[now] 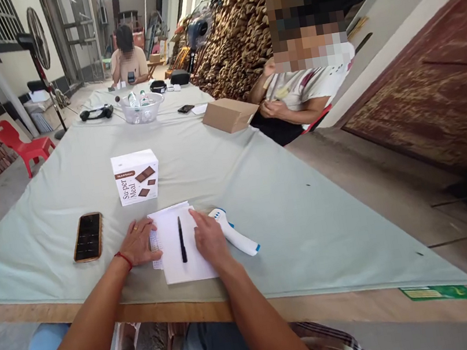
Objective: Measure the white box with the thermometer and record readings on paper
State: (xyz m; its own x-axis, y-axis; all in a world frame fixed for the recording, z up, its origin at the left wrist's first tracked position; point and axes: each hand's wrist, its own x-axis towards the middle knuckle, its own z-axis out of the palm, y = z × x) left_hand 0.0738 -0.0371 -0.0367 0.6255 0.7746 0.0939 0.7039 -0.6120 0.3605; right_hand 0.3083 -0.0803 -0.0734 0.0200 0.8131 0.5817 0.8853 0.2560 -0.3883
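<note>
A white sheet of paper [175, 271] lies before me on the cloth, on top of other sheets that stick out at its left and top. A black pen [182, 241] rests upright along its middle. My left hand [139, 243], a red cord at its wrist, touches the left edge with thumb and fingers apart. On the right edge lies my right hand [210, 236], index finger stretched to the top corner and the other fingers bent. Just right of it is a white and blue infrared thermometer [240, 238]. A phone [88, 237] lies to the left.
Beyond the paper stands a white Super Meal box [137, 177]. Farther along the covered table [312, 233] are a clear basket [142, 109] with bottles, a black headset [97, 113] and a cardboard box [230, 114]. One person sits right, another at the far end.
</note>
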